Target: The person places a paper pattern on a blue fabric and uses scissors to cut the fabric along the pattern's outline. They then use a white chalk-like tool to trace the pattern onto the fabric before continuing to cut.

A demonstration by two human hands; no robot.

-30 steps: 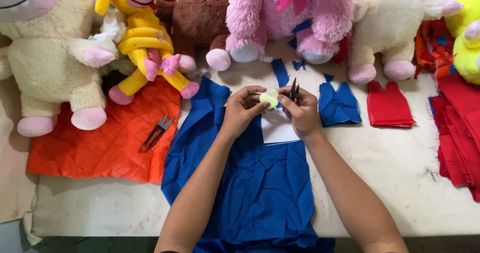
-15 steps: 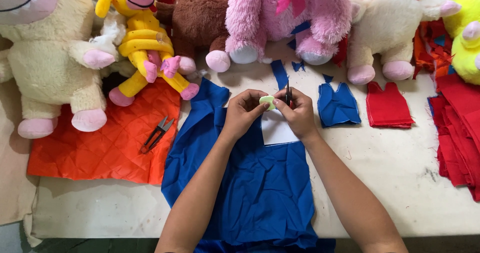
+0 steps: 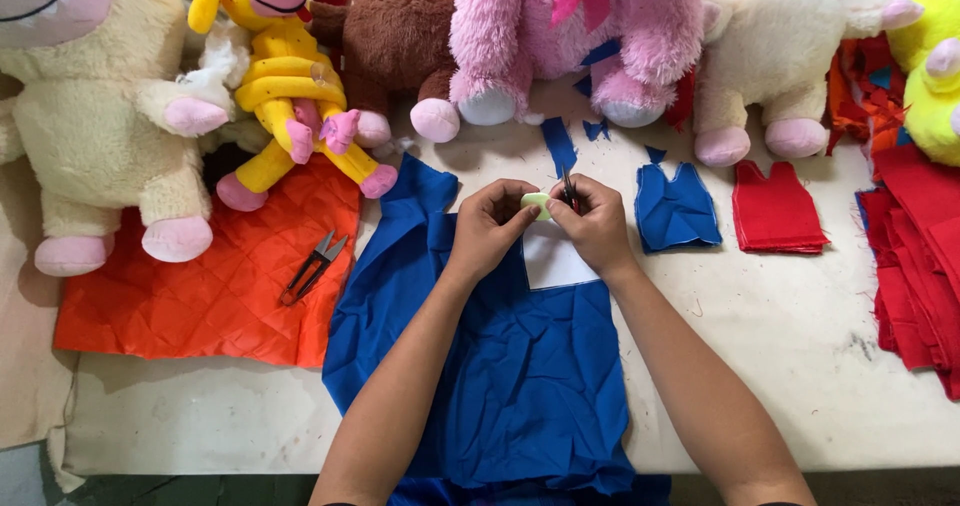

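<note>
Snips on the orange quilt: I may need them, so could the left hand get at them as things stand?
Probably yes: the snips lie uncovered on the orange quilt, nothing between, though the left hand pinches a pale piece.

You are looking at a pale worktop [image 3: 780, 346] carrying blue cloth [image 3: 500, 366], an orange quilted sheet [image 3: 210, 296] with snips [image 3: 312, 266] lying on it, small blue [image 3: 675, 206] and red [image 3: 775, 208] cut pieces, and plush toys [image 3: 560, 36] sitting along the back.
</note>
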